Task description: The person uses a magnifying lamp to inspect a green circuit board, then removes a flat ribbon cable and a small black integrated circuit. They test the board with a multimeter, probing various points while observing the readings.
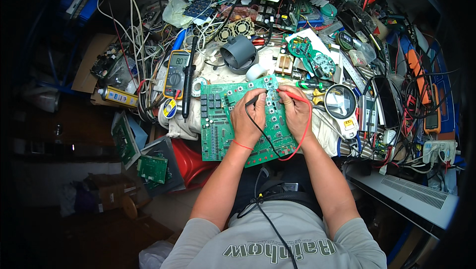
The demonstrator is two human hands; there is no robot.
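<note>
My left hand is closed on a black test probe, its tip pointing at the upper part of a green circuit board. Opposite it, my right hand pinches a red test probe, slanted toward the same area. Whether either tip touches a contact is too small to tell. The board carries several round-topped buttons and seems to overlap another green board with black relays on its left. The probe leads loop down across the boards. A yellow multimeter with a lit display lies at the upper left.
A black pen-shaped tool lies beside the multimeter. Behind the boards are a grey pipe fitting and a white tape roll. A magnifier sits at the right. Tangled cables and electronic parts crowd the bench; a red stool stands below.
</note>
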